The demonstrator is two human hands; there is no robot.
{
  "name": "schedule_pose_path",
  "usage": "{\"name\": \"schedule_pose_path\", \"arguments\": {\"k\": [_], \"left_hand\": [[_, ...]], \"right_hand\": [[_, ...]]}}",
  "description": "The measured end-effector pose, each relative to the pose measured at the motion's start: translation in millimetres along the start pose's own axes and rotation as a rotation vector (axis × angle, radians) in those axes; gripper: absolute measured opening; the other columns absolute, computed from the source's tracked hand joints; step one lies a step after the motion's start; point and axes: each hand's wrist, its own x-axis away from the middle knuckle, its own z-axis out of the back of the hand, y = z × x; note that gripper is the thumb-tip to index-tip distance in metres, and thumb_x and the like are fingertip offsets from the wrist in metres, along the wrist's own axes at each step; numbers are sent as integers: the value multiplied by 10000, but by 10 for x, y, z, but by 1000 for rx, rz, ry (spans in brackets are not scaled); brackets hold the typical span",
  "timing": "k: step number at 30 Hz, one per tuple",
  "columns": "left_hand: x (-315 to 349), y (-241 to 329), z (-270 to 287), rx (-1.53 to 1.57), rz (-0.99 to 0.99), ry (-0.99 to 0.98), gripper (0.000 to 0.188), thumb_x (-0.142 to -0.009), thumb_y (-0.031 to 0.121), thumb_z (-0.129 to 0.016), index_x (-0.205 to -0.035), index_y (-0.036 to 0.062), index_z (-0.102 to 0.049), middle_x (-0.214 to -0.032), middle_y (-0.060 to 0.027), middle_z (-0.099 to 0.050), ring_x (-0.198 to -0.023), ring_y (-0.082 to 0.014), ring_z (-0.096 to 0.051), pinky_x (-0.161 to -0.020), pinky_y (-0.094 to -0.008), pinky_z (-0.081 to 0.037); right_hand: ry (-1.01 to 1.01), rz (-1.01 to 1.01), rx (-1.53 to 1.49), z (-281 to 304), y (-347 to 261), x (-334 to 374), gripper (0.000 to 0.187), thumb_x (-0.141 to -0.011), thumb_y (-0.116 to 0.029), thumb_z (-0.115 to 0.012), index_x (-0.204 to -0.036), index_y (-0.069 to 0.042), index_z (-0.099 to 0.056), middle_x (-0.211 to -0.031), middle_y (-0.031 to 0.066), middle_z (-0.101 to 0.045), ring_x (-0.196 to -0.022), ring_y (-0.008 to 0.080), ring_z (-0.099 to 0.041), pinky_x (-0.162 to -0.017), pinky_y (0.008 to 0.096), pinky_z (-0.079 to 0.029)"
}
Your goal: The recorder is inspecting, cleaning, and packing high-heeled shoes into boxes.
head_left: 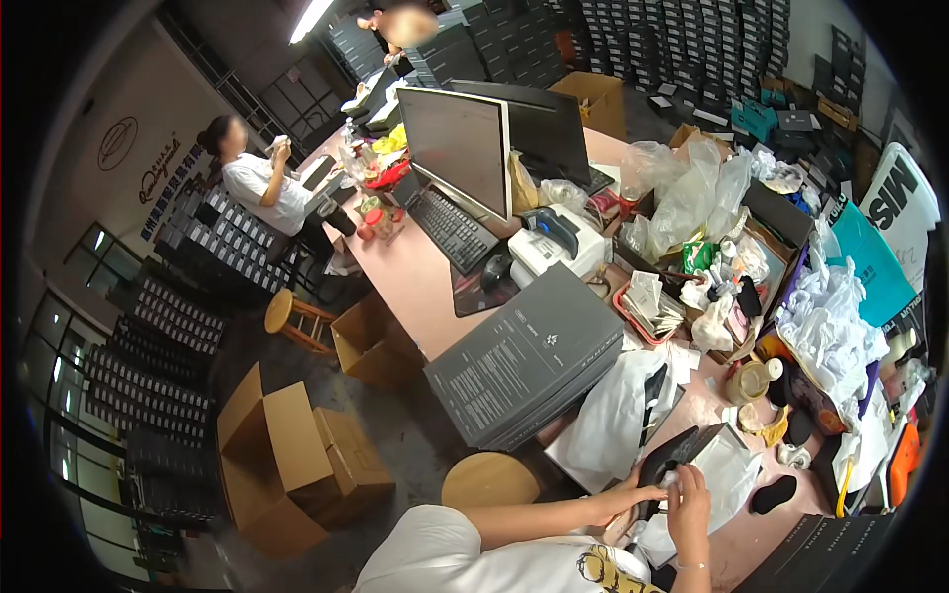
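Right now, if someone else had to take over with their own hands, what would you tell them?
Left hand: resting on a black shoe, fingers curled on its near edge.
Right hand: pinching the white tissue paper beside the shoe.
Both sit at the near edge of the pink desk. A stack of flattened grey boxes lies just left, a white bag behind.
Done: shoe is lying on the paper.
Left: shoe is not wrapped, and not in any box.
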Motion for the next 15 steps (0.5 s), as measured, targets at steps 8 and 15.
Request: {"name": "schedule_pose_path", "arguments": {"k": [8, 15], "left_hand": [[-210, -140, 131, 168, 155, -5, 807, -845, 543, -615, -1399, 47, -301, -1270, -76, -496, -1150, -182, -477, -997, -344, -388], [9, 214, -391, 236, 14, -129, 790, -923, 666, -263, -1438, 66, -265, -1443, -83, -360, -1323, -222, -361, -1094, -377, -306]], "right_hand": [[206, -283, 63, -107, 764, -32, 505, -820, -109, -672, -1276, -1, -483, -1259, 243, -513, -1104, 413, -532, -928, 419, -449], [37, -56, -154, -259, 103, 50, 406, -940, -375, -457, -1184, -57, -522, -1149, 218, -501, -1068, 357, -475, -1061, 590, -181]]}}
